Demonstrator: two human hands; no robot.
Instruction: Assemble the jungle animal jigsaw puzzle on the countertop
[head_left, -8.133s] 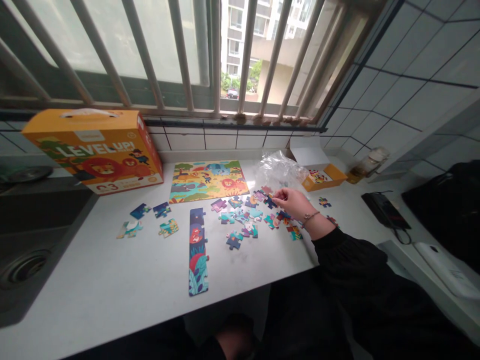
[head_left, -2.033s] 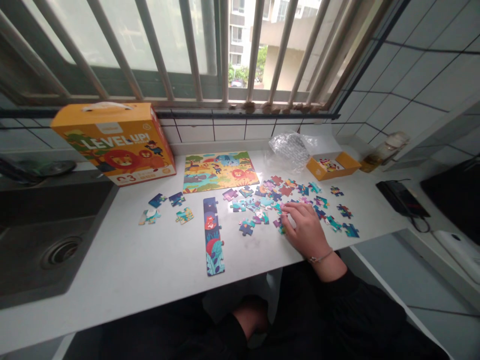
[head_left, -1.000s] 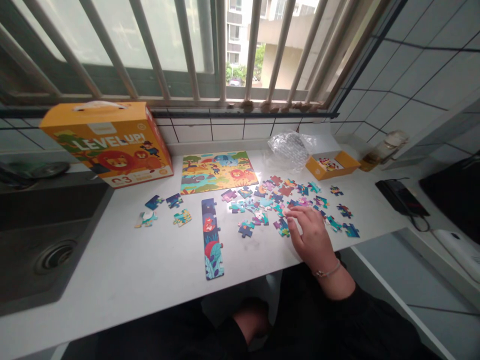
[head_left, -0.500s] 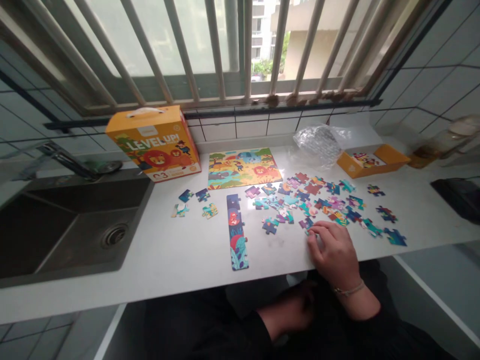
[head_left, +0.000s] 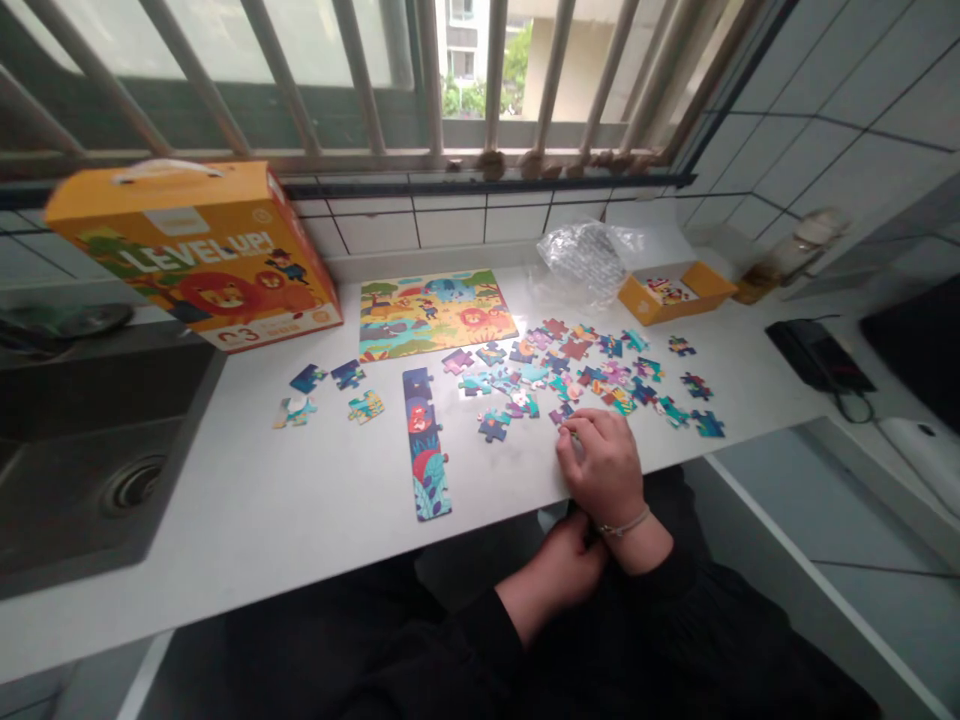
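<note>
My right hand point(head_left: 600, 465) rests on the white counter point(head_left: 225, 480) at the near edge of a spread of loose jigsaw pieces point(head_left: 585, 370). Its fingertips are pinched around a small piece point(head_left: 573, 436). My left hand point(head_left: 566, 565) is below the counter edge, close under my right wrist, and its fingers are partly hidden. It touches no puzzle piece. Left of my hands lies a long strip of joined pieces point(head_left: 424, 445). Farther back is a finished jungle-animal puzzle point(head_left: 437, 315). Several joined pieces point(head_left: 330, 385) lie to the left.
An orange "Level Up!" puzzle box point(head_left: 195, 255) stands at the back left, beside a steel sink point(head_left: 75, 480). A small orange box point(head_left: 675, 292), a clear plastic bag point(head_left: 581, 260) and a glass jar point(head_left: 787, 255) are at the back right. A barred window runs behind.
My left hand has risen from my lap to just under the counter edge near my right wrist. My right hand has drawn back towards the edge. The view has shifted slightly.
</note>
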